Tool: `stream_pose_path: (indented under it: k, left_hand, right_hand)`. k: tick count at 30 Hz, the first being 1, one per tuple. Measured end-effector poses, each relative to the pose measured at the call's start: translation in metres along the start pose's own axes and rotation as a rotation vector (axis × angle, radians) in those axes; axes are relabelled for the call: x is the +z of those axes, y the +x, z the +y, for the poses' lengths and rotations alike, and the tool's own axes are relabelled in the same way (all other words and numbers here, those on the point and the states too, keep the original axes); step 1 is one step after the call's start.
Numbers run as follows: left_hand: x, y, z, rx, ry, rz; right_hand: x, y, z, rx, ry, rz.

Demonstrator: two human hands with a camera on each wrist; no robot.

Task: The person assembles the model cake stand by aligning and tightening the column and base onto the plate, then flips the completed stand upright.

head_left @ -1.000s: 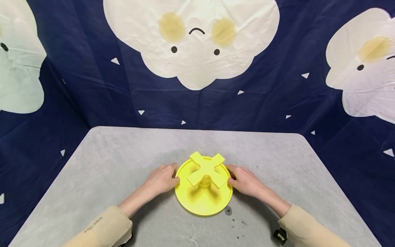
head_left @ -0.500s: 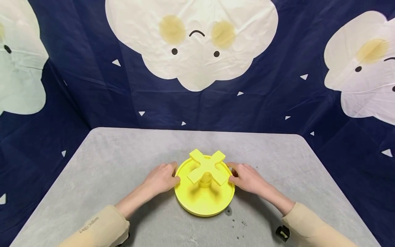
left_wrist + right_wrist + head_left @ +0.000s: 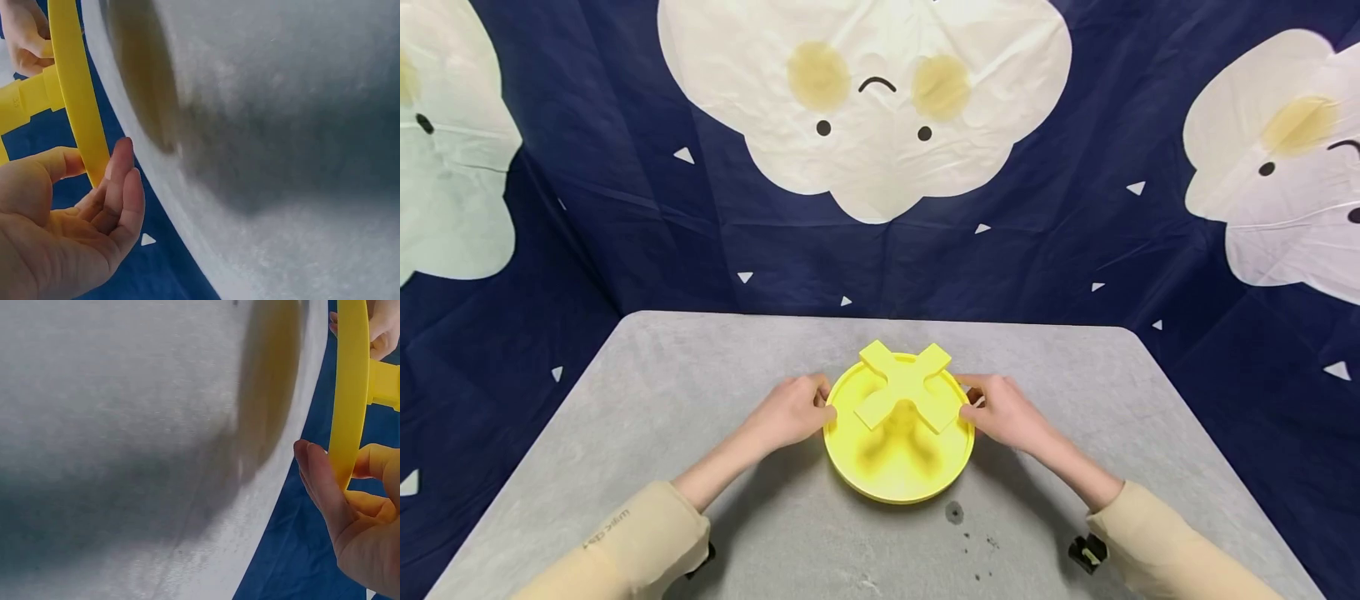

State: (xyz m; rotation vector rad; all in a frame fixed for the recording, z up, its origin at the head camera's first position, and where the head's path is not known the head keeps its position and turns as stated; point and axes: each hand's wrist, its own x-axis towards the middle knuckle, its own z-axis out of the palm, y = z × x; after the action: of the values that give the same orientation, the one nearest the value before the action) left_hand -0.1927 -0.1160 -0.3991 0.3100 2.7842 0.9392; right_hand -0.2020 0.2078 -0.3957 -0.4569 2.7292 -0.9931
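Observation:
A round yellow disc (image 3: 898, 479) with a raised rim carries a yellow cross-shaped piece (image 3: 905, 385) on a short central post. My left hand (image 3: 792, 412) pinches the disc's left edge, thumb on top and fingers beneath, as the left wrist view shows. On the opposite edge my right hand (image 3: 1003, 412) grips it the same way, its fingers (image 3: 322, 481) under the rim. In both wrist views a gap and a shadow lie between the disc and the table, so the disc is held above it.
The grey table (image 3: 737, 358) has rounded far corners and a few dark spots (image 3: 954, 512) near the front. A dark blue cloth (image 3: 625, 208) printed with white clouds hangs behind it and at both sides. Below the right sleeve shows a small black device (image 3: 1087, 552).
The disc has risen off the table and appears larger and farther up in the head view. Both hands have gone up with it, keeping hold of its edges.

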Motion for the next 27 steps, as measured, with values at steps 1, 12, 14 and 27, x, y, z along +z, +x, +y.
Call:
stream_pose_path:
  k: [1, 12, 14, 27]
  left_hand:
    - [-0.002, 0.001, 0.0, 0.0, -0.016, -0.004]
    - [-0.025, 0.015, 0.005, 0.001, -0.184, -0.021]
    - [-0.028, 0.017, 0.004, 0.001, -0.192, -0.028]
    - [-0.031, 0.026, -0.006, 0.014, -0.323, -0.063]
  right_hand:
    - [-0.002, 0.001, 0.0, 0.003, 0.012, 0.006]
    - [-0.02, 0.008, -0.005, 0.043, 0.206, 0.103]
    - [-0.022, 0.009, -0.005, 0.039, 0.226, 0.112]
    - [-0.029, 0.017, -0.004, 0.041, 0.34, 0.075]
